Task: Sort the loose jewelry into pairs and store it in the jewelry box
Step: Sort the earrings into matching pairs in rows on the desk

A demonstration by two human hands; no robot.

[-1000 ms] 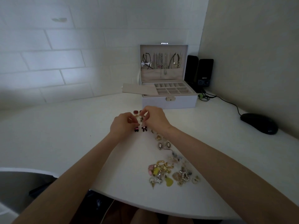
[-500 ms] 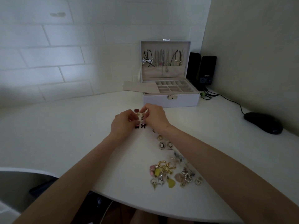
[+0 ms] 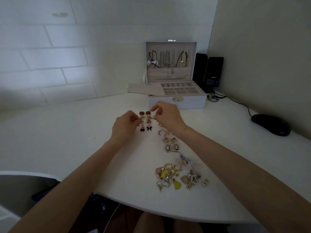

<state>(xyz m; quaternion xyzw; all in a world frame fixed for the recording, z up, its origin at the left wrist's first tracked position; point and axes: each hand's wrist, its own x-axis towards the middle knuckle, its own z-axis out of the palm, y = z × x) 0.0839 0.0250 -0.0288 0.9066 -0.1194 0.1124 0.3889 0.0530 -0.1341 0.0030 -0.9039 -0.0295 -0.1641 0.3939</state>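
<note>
Left hand (image 3: 125, 126) and right hand (image 3: 168, 116) sit slightly apart at frame centre, fingertips pinched. Whether either grips a tiny earring is unclear. Between them lie paired earrings: a red pair (image 3: 145, 113) and black bows (image 3: 145, 128). The loose jewelry pile (image 3: 180, 177) lies at lower right. The open jewelry box (image 3: 176, 102) stands above, with necklaces (image 3: 168, 59) hanging in its lid. What is in its tray compartments is unclear.
</note>
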